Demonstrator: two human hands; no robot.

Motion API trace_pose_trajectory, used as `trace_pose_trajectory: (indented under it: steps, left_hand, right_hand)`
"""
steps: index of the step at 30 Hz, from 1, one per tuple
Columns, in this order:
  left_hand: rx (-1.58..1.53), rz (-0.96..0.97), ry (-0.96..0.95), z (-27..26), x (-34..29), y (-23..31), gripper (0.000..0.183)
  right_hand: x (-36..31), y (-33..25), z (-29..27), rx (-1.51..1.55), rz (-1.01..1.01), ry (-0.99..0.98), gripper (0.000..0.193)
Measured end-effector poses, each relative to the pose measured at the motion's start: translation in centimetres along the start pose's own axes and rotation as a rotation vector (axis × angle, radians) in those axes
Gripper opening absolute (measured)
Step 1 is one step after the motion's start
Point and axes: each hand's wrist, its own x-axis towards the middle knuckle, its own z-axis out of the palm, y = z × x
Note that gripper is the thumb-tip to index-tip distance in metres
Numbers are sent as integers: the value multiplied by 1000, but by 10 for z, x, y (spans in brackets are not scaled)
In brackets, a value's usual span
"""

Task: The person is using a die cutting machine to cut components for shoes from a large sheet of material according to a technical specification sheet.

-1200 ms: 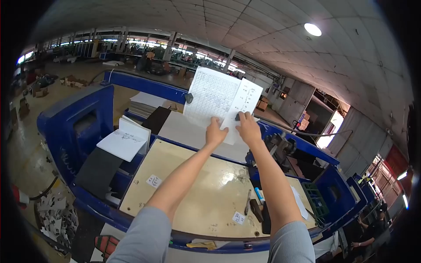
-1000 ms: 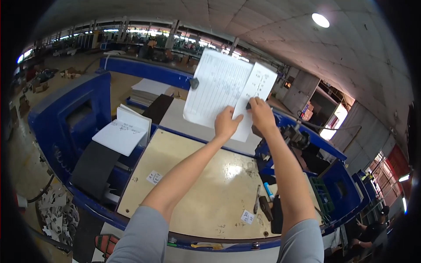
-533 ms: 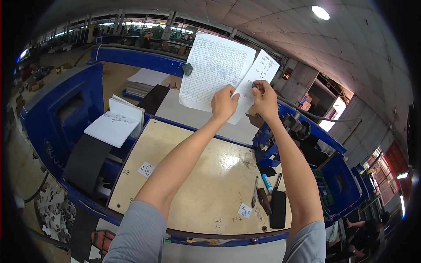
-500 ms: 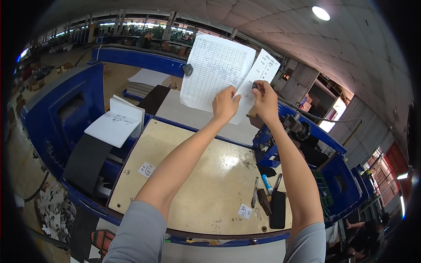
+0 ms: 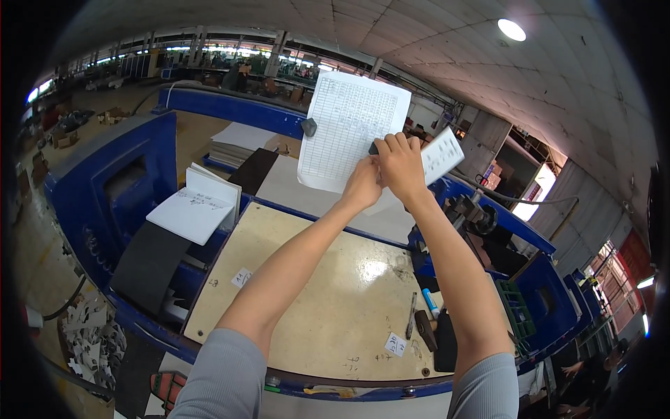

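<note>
A white printed grid sheet [image 5: 352, 119] stands upright against the machine's blue rear beam, with a dark faceted block [image 5: 309, 127] on its left edge. My right hand [image 5: 403, 166] is closed at the sheet's right edge, fingers curled over a second dark block [image 5: 374, 149], mostly hidden. To the right of that hand juts a smaller handwritten paper [image 5: 444, 158], tilted. Touching the right hand from below, my left hand [image 5: 363, 184] is closed at the sheet's lower right; what its fingers pinch is hidden.
Below my arms lies a cream board [image 5: 314, 300] with a hammer [image 5: 426, 330], a blue-and-white tube [image 5: 430, 302], a pen [image 5: 412, 314] and a black case [image 5: 444, 342]. An open notebook [image 5: 192, 213] rests at left. Blue machine frames [image 5: 115, 174] flank the board.
My right hand has moved left and down from the handwritten paper to the grid sheet's edge, bringing the dark block. The handwritten paper has shifted right and tilted more. My hands now touch.
</note>
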Motion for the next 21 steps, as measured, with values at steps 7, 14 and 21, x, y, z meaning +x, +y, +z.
trace_pose_trajectory:
  steps: [7, 14, 21]
  left_hand:
    - [-66, 81, -71, 4, -14, 10, 16]
    - [-648, -425, -391, -20, -45, 15, 16]
    - [-954, -444, -799, 9, -125, 143, 28]
  right_hand:
    - [-14, 19, 8, -63, 150, -107, 31]
    - [-104, -28, -101, 244, 549, 289, 47]
    - [-262, -66, -196, 1148, 1480, 75, 33]
